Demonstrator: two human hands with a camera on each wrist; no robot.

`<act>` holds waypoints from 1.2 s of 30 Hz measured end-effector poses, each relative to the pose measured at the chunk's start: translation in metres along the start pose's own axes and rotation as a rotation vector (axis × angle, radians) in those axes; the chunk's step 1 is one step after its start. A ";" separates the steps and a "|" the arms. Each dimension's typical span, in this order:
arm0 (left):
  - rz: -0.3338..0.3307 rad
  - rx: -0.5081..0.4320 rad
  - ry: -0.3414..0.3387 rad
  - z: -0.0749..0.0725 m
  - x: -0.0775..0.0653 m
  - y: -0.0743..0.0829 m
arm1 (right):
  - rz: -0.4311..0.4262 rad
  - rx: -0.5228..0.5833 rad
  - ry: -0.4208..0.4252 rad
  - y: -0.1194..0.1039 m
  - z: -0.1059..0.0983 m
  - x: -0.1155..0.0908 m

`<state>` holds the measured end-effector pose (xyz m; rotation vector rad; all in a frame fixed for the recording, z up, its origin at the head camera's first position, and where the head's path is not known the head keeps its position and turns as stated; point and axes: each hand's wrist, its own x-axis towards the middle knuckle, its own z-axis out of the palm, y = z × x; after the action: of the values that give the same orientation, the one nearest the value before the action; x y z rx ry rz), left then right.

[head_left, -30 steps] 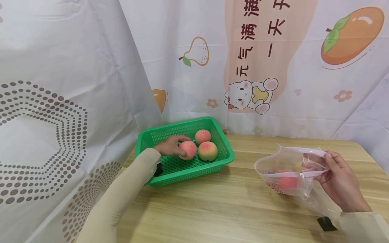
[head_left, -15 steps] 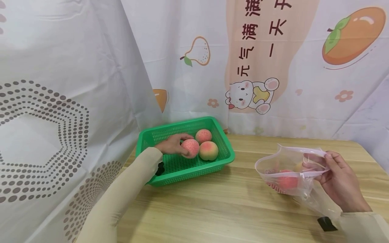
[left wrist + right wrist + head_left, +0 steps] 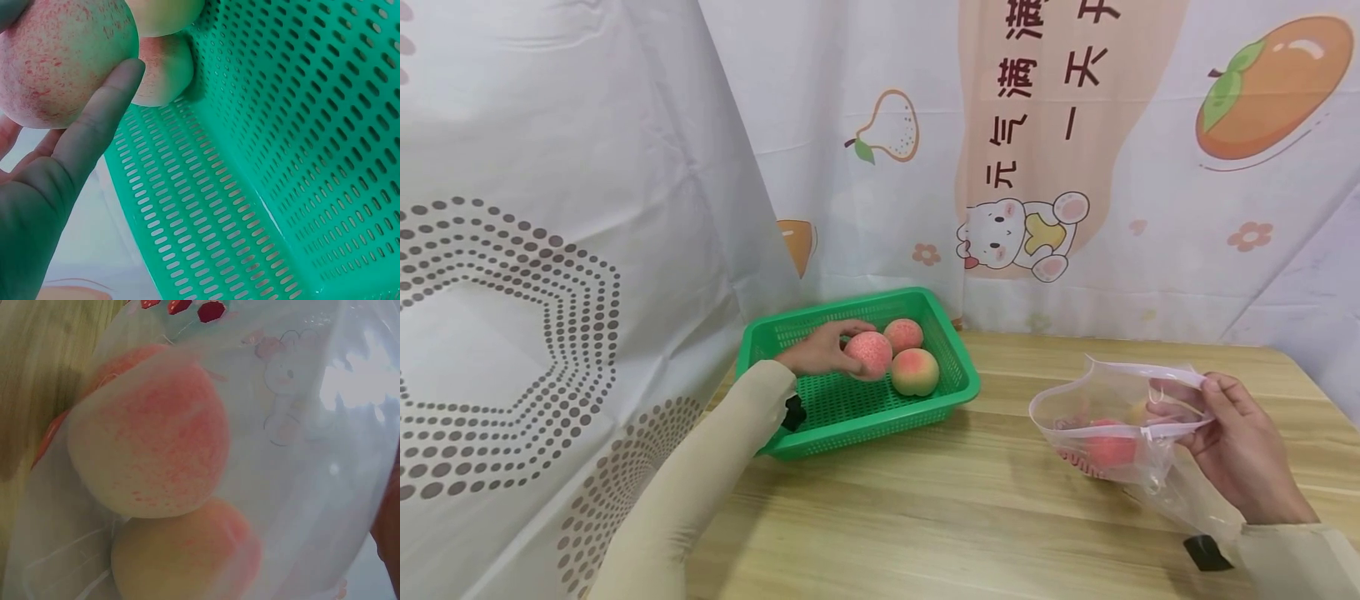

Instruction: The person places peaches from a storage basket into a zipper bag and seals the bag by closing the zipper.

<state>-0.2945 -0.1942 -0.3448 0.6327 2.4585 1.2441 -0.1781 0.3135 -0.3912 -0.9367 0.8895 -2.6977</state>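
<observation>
My left hand (image 3: pixel 823 350) grips a speckled pink peach (image 3: pixel 869 356) inside the green basket (image 3: pixel 865 427); the left wrist view shows its fingers around the peach (image 3: pixel 65 59). Beside it in the basket sit a yellow-pink peach (image 3: pixel 915 372) and a pink one, partly covered by the held peach. On the right, my right hand (image 3: pixel 1240 442) pinches the rim of a clear zip bag (image 3: pixel 1075 392), its mouth spread apart. A red-pink peach (image 3: pixel 1110 450) shows through the bag wall. In the right wrist view, a pink-blushed peach (image 3: pixel 153 437) and a yellower peach (image 3: pixel 181 556) lie in the bag.
The basket and bag are on a wooden table (image 3: pixel 955 500), with a stretch of bare wood between them. A printed cloth (image 3: pixel 865 225) hangs behind the table, and a dotted grey-white cloth (image 3: pixel 587 167) hangs along the left.
The left hand, with the speckled peach in it, has shifted slightly right and then up toward the basket's back. The right hand and the bag stay in place.
</observation>
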 end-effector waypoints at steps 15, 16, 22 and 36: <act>0.058 0.006 0.014 0.000 -0.002 0.006 | -0.005 0.000 0.002 0.000 0.000 -0.001; 0.063 0.010 0.015 0.000 -0.002 0.007 | -0.006 0.000 -0.001 0.000 0.000 -0.001; 0.073 0.010 0.014 0.000 -0.002 0.010 | -0.004 -0.014 0.002 0.000 0.001 -0.001; 0.117 0.023 0.000 0.003 -0.004 0.018 | -0.005 -0.021 0.003 0.000 0.001 -0.001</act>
<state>-0.2852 -0.1849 -0.3315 0.7933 2.4703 1.2593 -0.1768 0.3136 -0.3910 -0.9411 0.9186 -2.6998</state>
